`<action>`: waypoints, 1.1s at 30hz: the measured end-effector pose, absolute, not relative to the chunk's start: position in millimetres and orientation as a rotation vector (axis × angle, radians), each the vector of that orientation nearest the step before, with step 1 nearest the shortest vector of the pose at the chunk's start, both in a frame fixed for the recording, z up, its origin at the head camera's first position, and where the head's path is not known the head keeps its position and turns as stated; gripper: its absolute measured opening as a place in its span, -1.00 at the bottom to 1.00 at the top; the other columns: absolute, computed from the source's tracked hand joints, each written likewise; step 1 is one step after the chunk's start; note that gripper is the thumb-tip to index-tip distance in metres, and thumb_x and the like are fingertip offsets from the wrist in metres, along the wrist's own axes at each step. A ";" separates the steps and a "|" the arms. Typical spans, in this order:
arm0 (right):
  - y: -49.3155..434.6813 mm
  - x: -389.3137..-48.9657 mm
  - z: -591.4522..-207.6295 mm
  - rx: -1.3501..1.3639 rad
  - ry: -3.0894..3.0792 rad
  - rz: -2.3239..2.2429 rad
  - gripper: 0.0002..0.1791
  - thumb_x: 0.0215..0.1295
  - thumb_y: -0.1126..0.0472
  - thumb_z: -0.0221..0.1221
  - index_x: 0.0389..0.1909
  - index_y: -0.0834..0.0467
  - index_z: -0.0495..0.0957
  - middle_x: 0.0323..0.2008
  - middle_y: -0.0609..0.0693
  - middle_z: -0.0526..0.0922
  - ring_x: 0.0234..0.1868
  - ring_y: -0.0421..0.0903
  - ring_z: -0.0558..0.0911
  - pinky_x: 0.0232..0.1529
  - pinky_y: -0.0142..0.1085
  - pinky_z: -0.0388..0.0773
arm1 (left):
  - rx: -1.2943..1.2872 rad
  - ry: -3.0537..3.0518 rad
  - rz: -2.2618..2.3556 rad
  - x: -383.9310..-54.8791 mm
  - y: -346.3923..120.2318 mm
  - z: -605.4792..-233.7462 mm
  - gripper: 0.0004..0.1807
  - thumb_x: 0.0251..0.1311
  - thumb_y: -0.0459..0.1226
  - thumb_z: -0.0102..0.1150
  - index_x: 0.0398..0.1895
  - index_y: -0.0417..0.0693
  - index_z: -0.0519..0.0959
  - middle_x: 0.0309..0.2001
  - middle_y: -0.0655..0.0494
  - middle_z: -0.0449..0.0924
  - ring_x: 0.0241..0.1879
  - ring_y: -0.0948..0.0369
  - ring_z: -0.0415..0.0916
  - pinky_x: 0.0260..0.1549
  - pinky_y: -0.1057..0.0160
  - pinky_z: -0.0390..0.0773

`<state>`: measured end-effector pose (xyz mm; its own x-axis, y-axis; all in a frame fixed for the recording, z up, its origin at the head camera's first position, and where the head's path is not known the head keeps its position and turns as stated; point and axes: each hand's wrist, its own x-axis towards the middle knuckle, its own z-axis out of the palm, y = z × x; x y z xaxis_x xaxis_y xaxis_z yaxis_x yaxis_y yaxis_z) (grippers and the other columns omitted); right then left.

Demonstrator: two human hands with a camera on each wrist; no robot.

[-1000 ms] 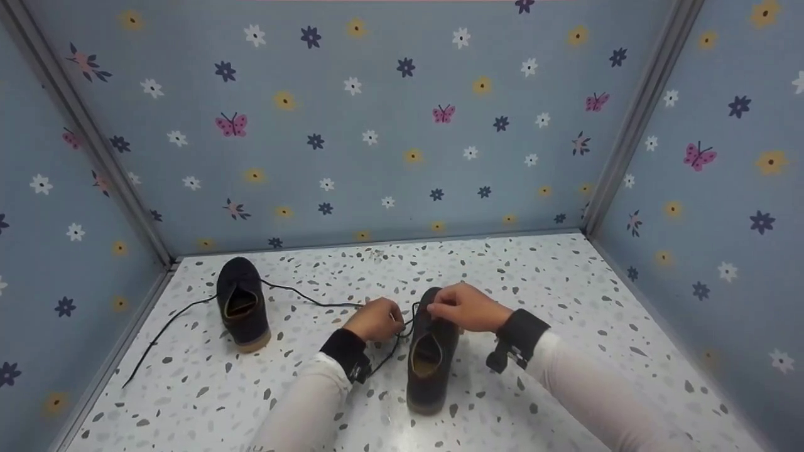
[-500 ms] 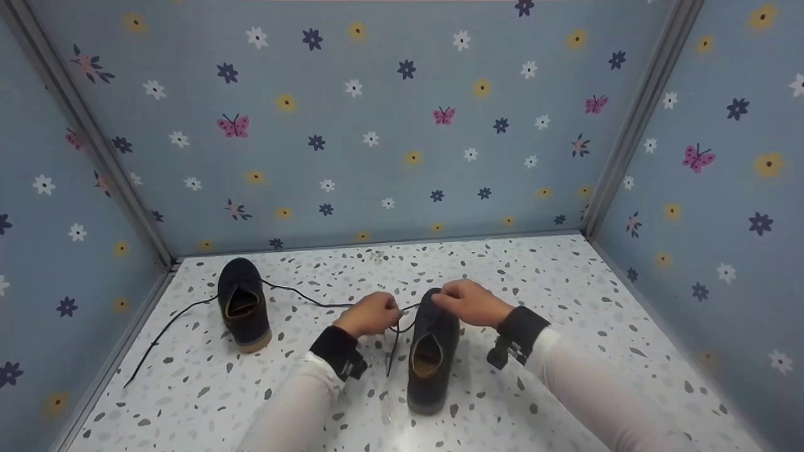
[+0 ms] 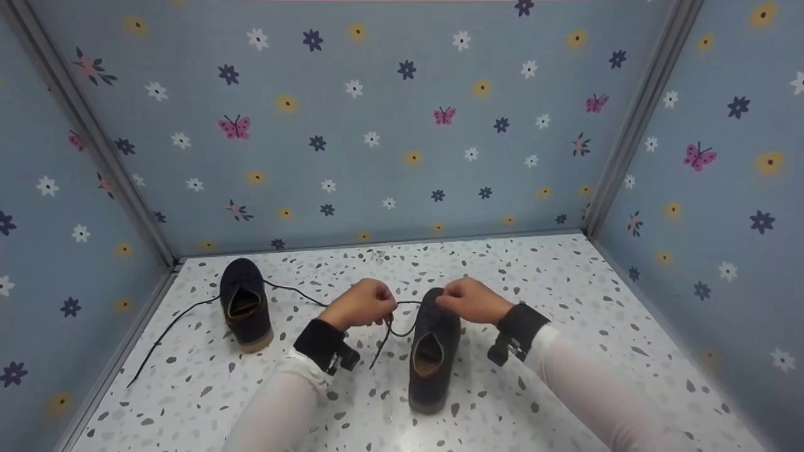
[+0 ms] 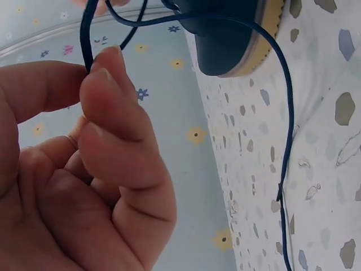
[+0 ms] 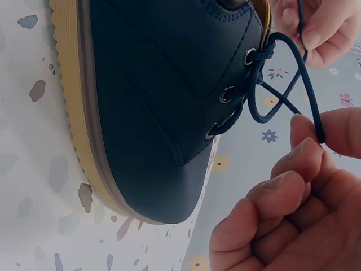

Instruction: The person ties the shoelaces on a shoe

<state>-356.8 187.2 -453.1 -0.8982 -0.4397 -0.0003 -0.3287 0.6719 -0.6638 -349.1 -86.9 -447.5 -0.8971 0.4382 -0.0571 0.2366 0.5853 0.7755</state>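
Observation:
A dark navy lace-up shoe (image 3: pixel 429 390) with a tan sole stands upright on the floor, toe pointing away. Its shoelace (image 5: pixel 309 90) comes out of metal eyelets (image 5: pixel 227 94) and forms loops over the tongue. Left of the toe, my left hand (image 3: pixel 364 302) pinches the shoelace between thumb and index finger, and a loose tail hangs below it. My right hand (image 3: pixel 474 301), above the toe, pinches another part of the shoelace between thumb and forefinger. In the left wrist view a length of shoelace (image 4: pixel 290 107) curves down along the floor.
A second matching shoe (image 3: pixel 240 275) stands at the left, its untied laces (image 3: pixel 164 331) spread to both sides on the speckled floor (image 3: pixel 540 270). Blue panels (image 3: pixel 377 169) with flowers and butterflies enclose the floor at the back and both sides.
My left hand has moved left and up, away from the shoe, drawing the lace out. The lace tail swings with it. My right hand has shifted slightly up and to the right.

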 end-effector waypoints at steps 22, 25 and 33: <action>188.3 -366.7 -447.4 -0.673 2.733 -0.998 -0.57 0.47 0.07 0.18 -0.66 -0.03 0.40 -0.67 -0.20 0.35 -0.61 -0.21 0.33 -0.47 -0.34 0.28 | 0.509 2.211 1.413 -319.0 -51.5 -450.6 -0.84 0.27 -0.26 0.27 -0.33 -0.21 0.70 -0.48 0.07 0.77 -0.54 0.30 0.65 -0.50 0.36 0.67; 187.7 -367.2 -447.1 -0.660 2.738 -0.988 -0.58 0.46 0.06 0.18 -0.66 -0.03 0.41 -0.67 -0.20 0.36 -0.61 -0.21 0.34 -0.47 -0.34 0.28 | 0.488 2.162 1.452 -315.9 -46.3 -454.2 -0.87 0.28 -0.28 0.27 -0.34 -0.18 0.70 -0.48 0.06 0.77 -0.56 0.31 0.66 -0.54 0.37 0.65; 188.5 -365.4 -445.1 -0.628 2.722 -0.986 -0.61 0.45 0.04 0.18 -0.64 -0.04 0.44 -0.66 -0.21 0.37 -0.60 -0.21 0.34 -0.47 -0.34 0.28 | 0.481 2.110 1.454 -313.5 -41.7 -460.7 -0.87 0.33 -0.26 0.30 -0.27 -0.14 0.76 -0.36 0.02 0.83 -0.58 0.33 0.66 -0.63 0.41 0.56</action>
